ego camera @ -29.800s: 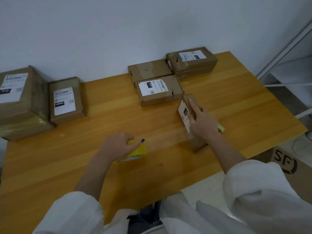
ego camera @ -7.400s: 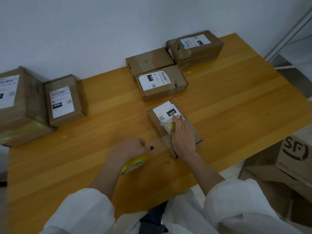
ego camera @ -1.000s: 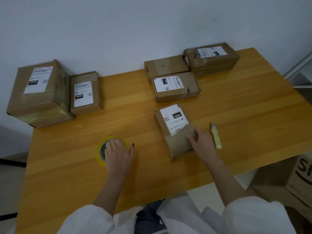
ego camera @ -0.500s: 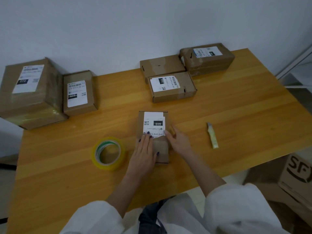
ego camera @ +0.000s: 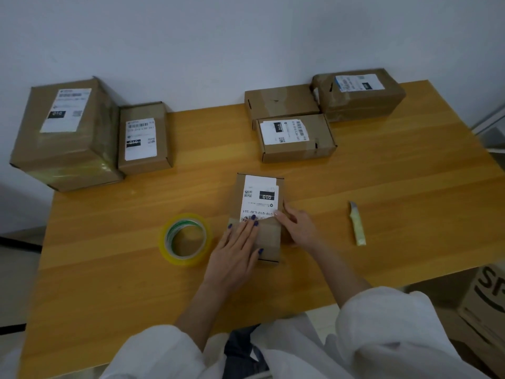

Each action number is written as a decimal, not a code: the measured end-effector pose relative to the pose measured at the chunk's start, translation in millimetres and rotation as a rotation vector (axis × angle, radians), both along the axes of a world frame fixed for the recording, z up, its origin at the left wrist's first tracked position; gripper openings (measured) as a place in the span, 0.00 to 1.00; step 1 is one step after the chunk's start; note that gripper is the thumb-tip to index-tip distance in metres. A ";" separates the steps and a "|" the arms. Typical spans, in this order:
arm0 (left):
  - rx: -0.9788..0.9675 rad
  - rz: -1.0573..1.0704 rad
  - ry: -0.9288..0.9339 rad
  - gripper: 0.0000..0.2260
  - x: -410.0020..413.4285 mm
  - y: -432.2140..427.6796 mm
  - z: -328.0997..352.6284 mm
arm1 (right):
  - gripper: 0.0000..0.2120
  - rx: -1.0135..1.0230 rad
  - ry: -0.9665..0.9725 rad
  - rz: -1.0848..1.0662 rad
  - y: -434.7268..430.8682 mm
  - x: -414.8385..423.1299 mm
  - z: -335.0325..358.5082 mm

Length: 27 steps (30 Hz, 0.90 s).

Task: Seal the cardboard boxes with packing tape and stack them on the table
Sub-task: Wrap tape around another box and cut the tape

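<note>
**wooden table, one small box under two hands**

wood-grain table [ego camera: 109, 269] runs from your white sleeves to the wall, and the job sits close to you. your left hand [ego camera: 235, 255] lies flat on the near end of the small box [ego camera: 269, 236], fingers straight and together, pressing down and holding nothing. your right hand [ego camera: 297, 228] rests over the box's right edge with its fingers gently bent and the index tip at the label's corner. it presses rather than grips, and the thumb is hidden. the box lies flat on the table, label up, at the middle of the near half.

just left of it lies the yellow tape roll [ego camera: 180, 258], apart from your hand. well to the right lies a small cutter [ego camera: 358, 228].

judged from its size, the box should be light and stiff at the corners. it will likely slide on the smooth wood, and any taped face will be slick. take it by the two long sides, thumb against fingers, not by the top.

farther back sit a labelled flat box [ego camera: 295, 138], a plain box [ego camera: 281, 101] touching it behind, and a taped box [ego camera: 358, 94] at the far right. at the far left stand a medium box [ego camera: 143, 138] and a large box [ego camera: 65, 132], side by side against the pale wall [ego camera: 218, 36].
</note>
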State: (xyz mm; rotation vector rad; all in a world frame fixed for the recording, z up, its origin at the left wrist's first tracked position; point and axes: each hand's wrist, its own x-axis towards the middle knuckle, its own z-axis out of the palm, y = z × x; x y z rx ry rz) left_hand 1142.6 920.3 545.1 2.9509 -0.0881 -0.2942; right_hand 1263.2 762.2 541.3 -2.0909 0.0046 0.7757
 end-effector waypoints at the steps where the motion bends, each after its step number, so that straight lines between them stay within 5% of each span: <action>1: -0.005 0.045 -0.025 0.29 -1.4 1.5 -3.6 | 0.31 0.006 0.004 -0.011 0.8 0.0 0.6; 7: -0.049 0.210 -0.020 0.42 11.2 -5.7 10.7 | 0.30 0.053 0.031 -0.068 0.9 -2.4 3.1; 12: 0.000 -0.128 0.031 0.33 20.4 -44.4 14.2 | 0.28 0.029 0.032 -0.047 1.4 -1.2 11.2; 17: -0.052 0.180 0.037 0.31 2.9 -18.7 14.8 | 0.31 0.021 0.051 -0.048 -3.4 0.5 12.0; 22: -0.437 0.449 0.053 0.31 2.5 -8.8 32.6 | 0.31 0.075 0.103 -0.070 -4.9 -2.3 12.5; 27: -0.436 0.272 -0.146 0.31 18.4 -12.4 45.1 | 0.20 0.024 0.143 -0.070 -0.3 -0.2 29.4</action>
